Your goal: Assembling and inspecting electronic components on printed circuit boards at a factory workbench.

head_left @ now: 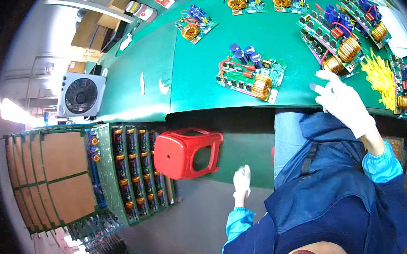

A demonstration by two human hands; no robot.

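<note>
My right hand (343,103), in a white glove, is over the near edge of the green table with its fingers spread and nothing plainly held. Just beyond its fingertips lie stacked circuit boards (332,41) with copper coils and blue capacitors. A single circuit board (253,73) sits to its left, not touched. My left hand (241,181), also white-gloved, hangs low over the floor, away from the table. Its fingers look loosely stretched and empty, though small and a little blurred.
More boards (195,25) stand along the green table (136,74). Yellow strips (378,77) lie in a pile at right. A red stool (175,154) is below the table edge, beside a green rack (112,186) full of boards. A box fan (80,96) stands at left.
</note>
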